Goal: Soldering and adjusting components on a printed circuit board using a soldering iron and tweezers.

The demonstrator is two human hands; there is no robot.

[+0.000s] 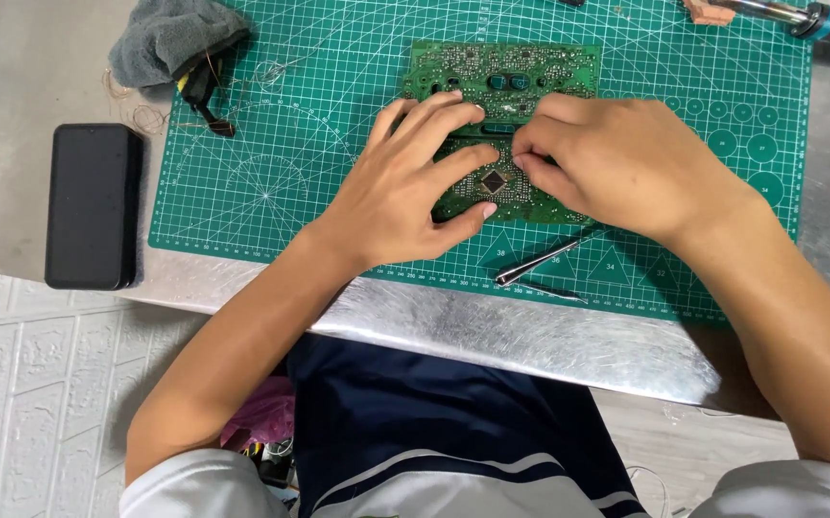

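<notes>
A green circuit board (501, 69) lies on a green cutting mat (319, 115). My left hand (405, 182) rests flat on the board's left half, fingers spread, thumb pressing near its lower edge. My right hand (616, 163) sits on the right half with fingertips pinched together just beside a small dark square chip (494, 180) in the middle of the board. Whether anything is between those fingertips cannot be made out.
Metal tweezers (542, 261) lie on the mat below the board. A black phone (93, 203) lies left of the mat, a grey cloth (175, 38) at the top left, a soldering iron (818, 19) at the top right. The metal table edge (492, 331) runs close to my body.
</notes>
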